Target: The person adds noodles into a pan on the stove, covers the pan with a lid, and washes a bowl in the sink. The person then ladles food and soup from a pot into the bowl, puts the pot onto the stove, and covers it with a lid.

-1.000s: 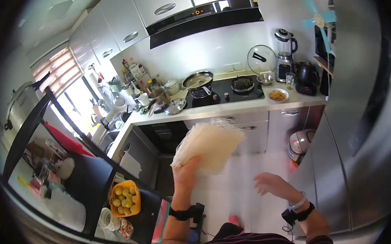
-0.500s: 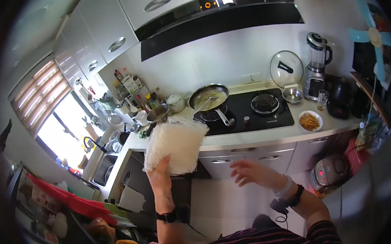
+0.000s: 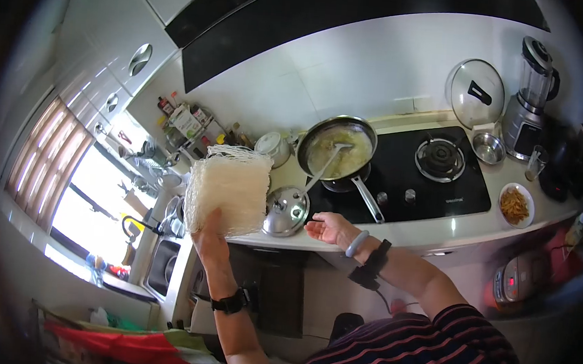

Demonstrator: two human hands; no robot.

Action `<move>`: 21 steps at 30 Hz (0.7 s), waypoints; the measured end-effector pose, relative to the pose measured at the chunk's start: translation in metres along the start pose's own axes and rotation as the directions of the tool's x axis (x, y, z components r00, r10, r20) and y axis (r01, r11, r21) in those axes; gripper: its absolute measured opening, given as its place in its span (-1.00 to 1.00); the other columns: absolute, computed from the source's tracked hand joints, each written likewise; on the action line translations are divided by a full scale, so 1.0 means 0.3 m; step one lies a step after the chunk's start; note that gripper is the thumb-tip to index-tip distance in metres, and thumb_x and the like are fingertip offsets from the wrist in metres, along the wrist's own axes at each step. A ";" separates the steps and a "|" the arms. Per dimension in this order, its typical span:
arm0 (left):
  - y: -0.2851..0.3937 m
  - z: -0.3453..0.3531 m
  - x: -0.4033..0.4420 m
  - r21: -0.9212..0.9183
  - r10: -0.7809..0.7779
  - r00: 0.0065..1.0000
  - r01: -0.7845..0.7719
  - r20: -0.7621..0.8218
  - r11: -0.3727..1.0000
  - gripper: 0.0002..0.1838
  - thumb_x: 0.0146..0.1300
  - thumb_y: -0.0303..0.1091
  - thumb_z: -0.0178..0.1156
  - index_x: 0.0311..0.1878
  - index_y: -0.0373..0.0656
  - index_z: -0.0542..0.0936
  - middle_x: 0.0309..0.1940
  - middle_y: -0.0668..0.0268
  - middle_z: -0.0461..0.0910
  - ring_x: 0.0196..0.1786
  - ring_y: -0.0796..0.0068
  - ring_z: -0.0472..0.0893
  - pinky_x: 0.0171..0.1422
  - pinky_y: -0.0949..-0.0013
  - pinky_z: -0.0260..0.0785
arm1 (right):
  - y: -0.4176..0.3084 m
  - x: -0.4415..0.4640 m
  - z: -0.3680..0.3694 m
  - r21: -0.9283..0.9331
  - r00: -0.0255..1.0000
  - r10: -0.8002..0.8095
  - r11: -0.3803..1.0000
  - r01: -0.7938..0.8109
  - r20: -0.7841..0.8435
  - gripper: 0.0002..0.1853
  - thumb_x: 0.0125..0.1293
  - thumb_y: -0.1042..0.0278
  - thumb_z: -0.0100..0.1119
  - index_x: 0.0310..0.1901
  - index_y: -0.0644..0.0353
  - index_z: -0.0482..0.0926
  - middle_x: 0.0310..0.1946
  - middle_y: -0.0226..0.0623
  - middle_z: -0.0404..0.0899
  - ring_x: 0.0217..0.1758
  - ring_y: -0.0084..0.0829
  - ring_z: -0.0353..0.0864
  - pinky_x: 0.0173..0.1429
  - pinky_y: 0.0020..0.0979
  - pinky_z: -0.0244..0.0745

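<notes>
My left hand (image 3: 212, 234) grips a square block of dried white rice noodles (image 3: 229, 188) by its lower edge, thumb across the near face. The block is held upright in front of the counter's left part, with stray strands along its edges. My right hand (image 3: 330, 229) is empty, its fingers loosely apart, just before the front edge of the stove (image 3: 432, 198). Beyond it on the left burner is a frying pan (image 3: 321, 140) with pale, bubbling liquid and a spatula (image 3: 326, 164) resting in it. A shiny domed steel lid (image 3: 288, 215) lies between the noodles and my right hand.
A white bowl of orange-brown strips (image 3: 514, 206) and a steel bowl (image 3: 488, 148) stand right of the stove. Behind them are a glass lid (image 3: 477, 93) and a blender (image 3: 530, 104). Bottles and a white pot (image 3: 272, 148) line the back left; the sink (image 3: 162, 268) is left.
My view has moved nearer the stove and turned. The noodle block has shifted left and up in view with my left hand. My right hand has moved toward the counter edge.
</notes>
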State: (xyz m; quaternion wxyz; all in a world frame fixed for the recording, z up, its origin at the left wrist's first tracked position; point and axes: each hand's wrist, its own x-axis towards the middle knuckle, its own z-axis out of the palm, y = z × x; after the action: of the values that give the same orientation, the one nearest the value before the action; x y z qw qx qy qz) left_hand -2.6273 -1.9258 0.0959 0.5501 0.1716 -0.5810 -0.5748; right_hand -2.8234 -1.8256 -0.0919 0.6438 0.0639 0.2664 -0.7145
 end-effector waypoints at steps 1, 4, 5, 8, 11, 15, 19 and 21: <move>-0.028 -0.007 0.051 0.005 -0.010 1.000 0.010 0.016 1.000 -0.49 0.05 -0.60 0.20 0.14 -0.31 0.38 0.01 0.16 0.49 0.03 0.28 0.52 0.12 0.31 0.39 | -0.004 0.053 0.010 -0.016 0.998 -0.014 1.000 0.014 -0.062 -0.75 0.27 0.33 0.06 -0.12 0.33 0.38 -0.07 -0.02 0.42 -0.05 -0.11 0.49 0.11 -0.10 0.42; -0.083 0.030 0.165 -0.053 -0.086 0.996 0.088 0.038 0.995 -0.53 0.04 -0.60 0.21 0.09 -0.33 0.42 -0.03 0.16 0.51 -0.02 0.30 0.54 0.08 0.32 0.41 | -0.045 0.185 0.036 -0.050 0.989 -0.059 0.997 0.053 -0.132 -0.59 0.25 0.27 0.10 0.02 0.35 0.31 0.11 0.04 0.27 0.13 -0.10 0.37 0.23 -0.08 0.29; -0.122 0.035 0.216 -0.055 -0.097 0.994 0.099 0.052 0.994 -0.53 0.04 -0.60 0.21 0.09 -0.33 0.42 -0.03 0.16 0.51 -0.02 0.30 0.54 0.08 0.32 0.41 | -0.066 0.241 0.035 -0.071 0.994 -0.062 0.996 0.055 -0.093 -0.55 0.25 0.27 0.10 0.08 0.33 0.27 0.15 0.05 0.23 0.17 -0.10 0.34 0.24 -0.08 0.28; -0.223 0.050 0.369 -0.065 -0.120 0.987 0.127 0.112 0.990 -0.55 0.03 -0.59 0.22 0.06 -0.33 0.45 -0.08 0.16 0.53 -0.04 0.30 0.55 0.05 0.33 0.41 | -0.060 0.349 0.029 -0.005 0.992 -0.117 0.993 0.117 -0.049 -0.55 0.26 0.23 0.10 0.08 0.26 0.24 0.07 0.03 0.30 0.10 -0.12 0.38 0.17 -0.09 0.33; -0.313 0.089 0.479 -0.072 -0.145 0.965 0.165 0.219 0.984 -0.58 0.00 -0.59 0.23 0.01 -0.33 0.49 -0.12 0.21 0.56 -0.13 0.39 0.56 -0.02 0.41 0.37 | -0.086 0.372 0.057 0.064 0.971 -0.215 0.973 0.222 -0.107 -0.73 0.30 0.10 0.07 -0.23 0.12 0.32 -0.48 -0.30 0.52 -0.39 -0.35 0.57 -0.22 -0.21 0.56; -0.409 0.164 0.581 -0.043 -0.184 0.927 0.209 0.327 0.977 -0.58 0.03 -0.57 0.22 0.03 -0.34 0.49 -0.12 0.23 0.57 -0.10 0.41 0.55 0.00 0.43 0.36 | -0.125 0.281 0.090 -0.110 0.856 -0.424 0.905 0.411 -0.296 -0.69 0.33 0.02 -0.03 -0.45 0.05 0.36 -0.71 -0.52 0.31 -0.68 -0.54 0.40 -0.48 -0.35 0.53; -0.520 0.254 0.640 -0.068 -0.129 0.898 0.173 0.421 0.983 -0.63 0.06 -0.56 0.20 0.00 -0.33 0.53 -0.13 0.28 0.57 -0.13 0.51 0.53 -0.03 0.45 0.35 | -0.208 0.073 0.083 -0.251 0.860 -0.446 0.887 0.388 -0.247 -0.75 0.30 0.13 -0.03 -0.48 0.01 0.32 -0.74 -0.61 0.20 -0.71 -0.63 0.28 -0.42 -0.42 0.50; -0.562 0.291 0.653 -0.060 -0.117 0.898 0.156 0.424 0.986 -0.65 0.05 -0.56 0.22 -0.03 -0.32 0.54 -0.16 0.30 0.58 -0.16 0.53 0.54 -0.05 0.47 0.36 | -0.199 -0.002 0.116 -0.316 0.853 -0.465 0.867 0.385 -0.237 -0.73 0.31 0.14 -0.06 -0.52 0.02 0.32 -0.76 -0.63 0.14 -0.72 -0.65 0.17 -0.42 -0.46 0.40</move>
State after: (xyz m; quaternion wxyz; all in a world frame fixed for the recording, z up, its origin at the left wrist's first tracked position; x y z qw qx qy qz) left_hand -2.8392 -2.0943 0.0611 0.3782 0.0589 -0.6448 -0.6616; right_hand -2.8714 -1.8393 -0.0443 0.4221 0.0285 0.4602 -0.7805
